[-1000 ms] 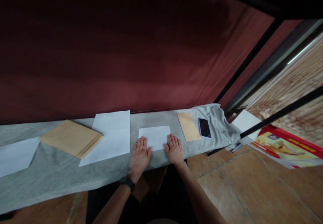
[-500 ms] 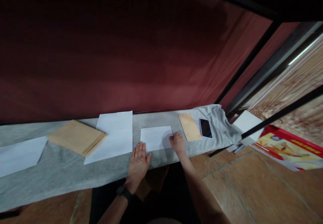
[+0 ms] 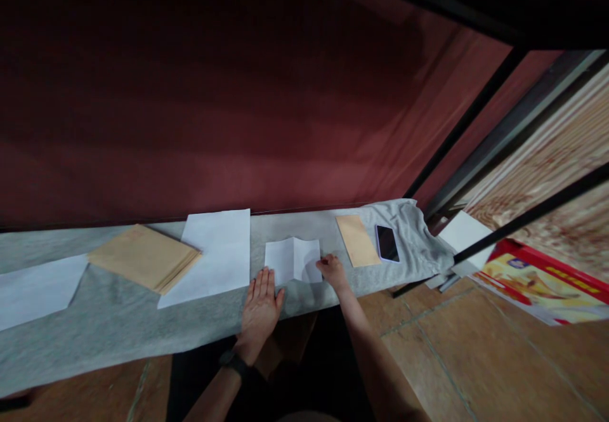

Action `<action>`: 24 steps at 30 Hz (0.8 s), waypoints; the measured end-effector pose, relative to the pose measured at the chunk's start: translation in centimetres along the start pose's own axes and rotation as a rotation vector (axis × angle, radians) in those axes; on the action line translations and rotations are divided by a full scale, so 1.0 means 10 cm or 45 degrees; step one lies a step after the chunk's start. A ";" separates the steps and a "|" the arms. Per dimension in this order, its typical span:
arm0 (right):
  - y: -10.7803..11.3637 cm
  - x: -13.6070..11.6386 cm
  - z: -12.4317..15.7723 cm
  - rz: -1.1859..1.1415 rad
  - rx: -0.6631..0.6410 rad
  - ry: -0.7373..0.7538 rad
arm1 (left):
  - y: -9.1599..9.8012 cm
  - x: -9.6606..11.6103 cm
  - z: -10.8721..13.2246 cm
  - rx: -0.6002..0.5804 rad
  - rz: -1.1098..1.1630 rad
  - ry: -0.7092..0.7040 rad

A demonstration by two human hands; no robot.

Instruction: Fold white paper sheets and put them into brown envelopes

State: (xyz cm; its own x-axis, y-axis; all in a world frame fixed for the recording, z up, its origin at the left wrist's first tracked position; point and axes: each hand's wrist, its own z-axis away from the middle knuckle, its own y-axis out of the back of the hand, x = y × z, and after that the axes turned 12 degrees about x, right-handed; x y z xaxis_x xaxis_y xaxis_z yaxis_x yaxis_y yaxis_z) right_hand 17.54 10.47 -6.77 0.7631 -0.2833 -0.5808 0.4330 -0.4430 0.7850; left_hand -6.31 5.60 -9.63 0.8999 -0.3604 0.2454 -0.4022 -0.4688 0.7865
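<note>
A white sheet of paper [image 3: 284, 260] lies before me on the grey cloth, with a crease standing up down its middle. My left hand [image 3: 261, 301] rests flat, fingers stretched and close together, its fingertips at the sheet's lower left corner. At the sheet's right edge, my right hand [image 3: 332, 271] is closed, thumb and fingers pinching the paper. Just right of that hand lies a single tan envelope [image 3: 358, 240]. Left of my hands, a larger white sheet [image 3: 221, 244] lies partly under a stack of tan envelopes [image 3: 143, 258].
Beyond the single envelope lies a dark-screened phone [image 3: 387, 243]. Another white paper [image 3: 40, 290] is at the far left of the cloth-covered bench [image 3: 118, 333]. A dark red panel [image 3: 266, 155] rises behind. A red and yellow box [image 3: 542, 282] stands right, beside black bars.
My right hand has shifted slightly left with the paper's right edge. The sheet, flat before, now bulges up along its middle crease. My left hand has stayed in place.
</note>
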 end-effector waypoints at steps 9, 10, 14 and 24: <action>-0.01 -0.09 0.13 -0.418 -0.067 -0.042 | 0.00 0.00 0.01 0.000 -0.004 -0.010; 0.00 -0.11 0.12 -0.453 -0.069 -0.037 | 0.00 -0.01 0.02 0.003 -0.003 -0.010; 0.16 -0.20 -0.10 -0.557 -0.039 -0.008 | 0.00 -0.02 0.04 0.021 0.018 0.003; 0.72 -0.52 -0.08 -0.293 0.091 0.723 | 0.10 -0.07 0.05 0.001 0.274 0.094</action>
State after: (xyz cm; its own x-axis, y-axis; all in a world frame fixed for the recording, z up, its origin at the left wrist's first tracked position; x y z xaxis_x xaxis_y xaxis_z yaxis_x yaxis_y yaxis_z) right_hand 17.04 9.49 2.09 0.7987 0.3152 -0.5126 0.5988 -0.5006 0.6251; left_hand -7.44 5.03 -9.32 0.8033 -0.3921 0.4482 -0.5862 -0.3880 0.7112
